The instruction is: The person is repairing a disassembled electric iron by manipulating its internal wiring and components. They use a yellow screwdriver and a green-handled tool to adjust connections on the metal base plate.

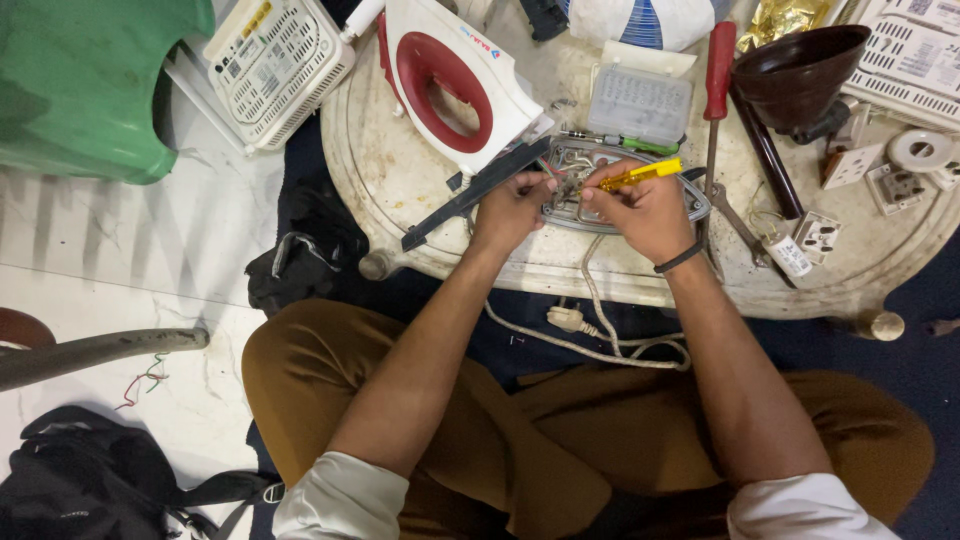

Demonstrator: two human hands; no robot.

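Note:
A metal iron soleplate [690, 198] with exposed wiring lies on a low round white table [400, 180]. My left hand [512, 208] pinches a part or wire at the soleplate's left side. My right hand [648, 210] grips a yellow-handled screwdriver [645, 175], its tip pointing left into the wiring. The iron's white and red top shell [455, 75] lies just behind, with a black strip [475, 195] leaning beside my left hand. A white power cord with plug [590, 335] hangs from the table over my lap.
On the table: a clear plastic parts box [640, 103], a red-handled screwdriver [718, 75], a green screwdriver [630, 143], a dark brown bowl [800, 70], wall sockets [850, 165]. A white router [275, 65], green plastic stool [95, 85] and black bag [85, 480] sit left.

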